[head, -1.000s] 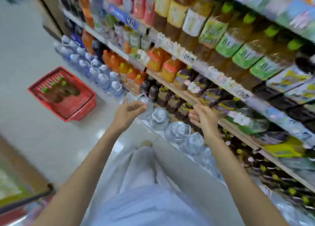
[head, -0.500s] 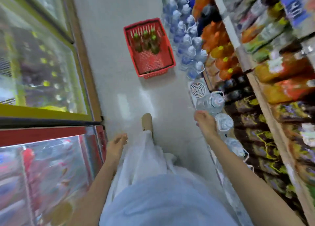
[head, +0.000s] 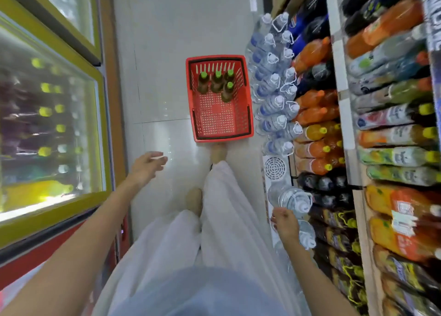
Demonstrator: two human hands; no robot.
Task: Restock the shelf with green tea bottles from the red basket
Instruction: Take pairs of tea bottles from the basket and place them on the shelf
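The red basket [head: 222, 122] stands on the white floor ahead of my feet. Several green tea bottles [head: 217, 83] with green caps stand upright in its far half. My left hand [head: 146, 165] hangs in the air left of the basket, fingers relaxed, holding nothing. Low beside the floor-level water bottles, my right hand [head: 285, 222] has loosely curled fingers and holds nothing. The shelf [head: 346, 125] of drink bottles runs along the right side.
Large water bottles [head: 274, 89] line the floor between the basket and the shelf. A white fan-like box [head: 275, 169] sits at the shelf's foot. Glass-fronted coolers [head: 47, 125] fill the left side. My feet and white trousers [head: 214, 220] take up the aisle's middle.
The view turned from the shelf down the aisle toward the basket, which is now closer. Both hands left the shelf; the left swung forward, the right dropped beside the water bottles.
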